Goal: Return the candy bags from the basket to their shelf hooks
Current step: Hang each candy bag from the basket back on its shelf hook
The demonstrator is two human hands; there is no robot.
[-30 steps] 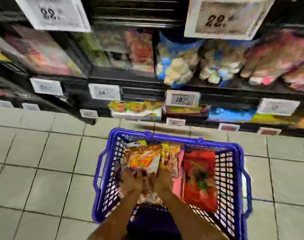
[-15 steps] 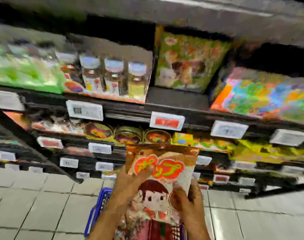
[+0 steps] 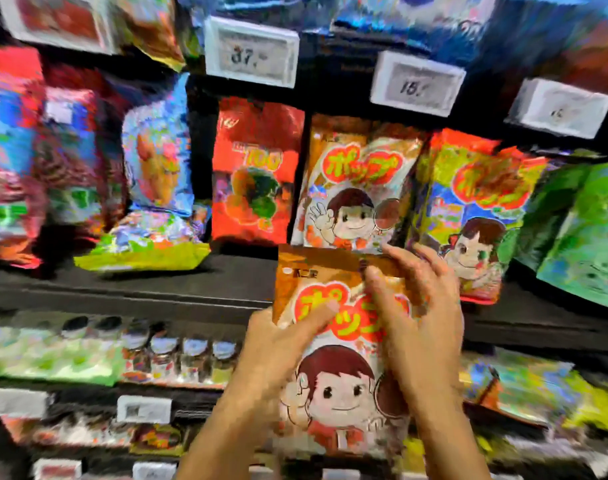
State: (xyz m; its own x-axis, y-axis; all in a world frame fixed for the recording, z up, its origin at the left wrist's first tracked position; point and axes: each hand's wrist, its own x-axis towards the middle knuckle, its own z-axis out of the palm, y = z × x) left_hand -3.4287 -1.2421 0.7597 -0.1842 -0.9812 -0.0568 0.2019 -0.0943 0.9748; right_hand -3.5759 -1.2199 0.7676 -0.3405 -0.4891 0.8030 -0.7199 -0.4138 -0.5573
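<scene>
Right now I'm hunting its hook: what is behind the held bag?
Behind the held bag, the shelf edge and lower stock show at its sides. A matching bag hangs above. No hook is visible.

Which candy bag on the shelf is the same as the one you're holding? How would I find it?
Look at the black shelf and the price tag reading 37. Below and right of that tag hangs an orange-brown bag, directly above the bag held in both hands. It shows a waving cartoon child; the left neighbour is plain red, the right one green-topped.
</scene>
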